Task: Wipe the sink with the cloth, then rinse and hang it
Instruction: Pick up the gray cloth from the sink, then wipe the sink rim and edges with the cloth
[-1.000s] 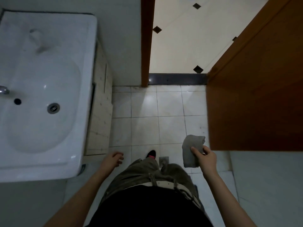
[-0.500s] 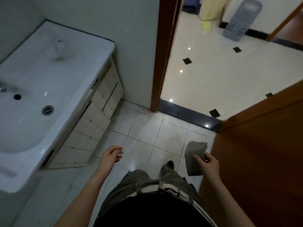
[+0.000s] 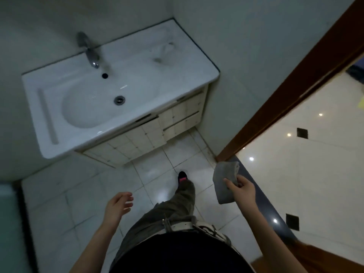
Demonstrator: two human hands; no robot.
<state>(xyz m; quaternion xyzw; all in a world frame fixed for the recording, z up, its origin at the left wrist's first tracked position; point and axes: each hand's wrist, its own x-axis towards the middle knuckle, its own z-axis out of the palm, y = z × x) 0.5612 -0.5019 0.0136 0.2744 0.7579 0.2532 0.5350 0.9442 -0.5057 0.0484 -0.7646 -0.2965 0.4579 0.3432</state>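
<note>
Head view: a folded grey cloth is pinched by the right hand beside the doorway, well apart from the white sink, presumably kept ready for wiping. Nothing is held by the left hand, its fingers relaxed.

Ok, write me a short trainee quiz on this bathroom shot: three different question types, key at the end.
1. True or false: the cloth lies in the sink.
2. Which grip holds the cloth? A) left grip B) right grip C) both
3. Fill in: the left grip holds ___.
Key: 1 false, it is held away from the sink; 2 B; 3 nothing.
</note>
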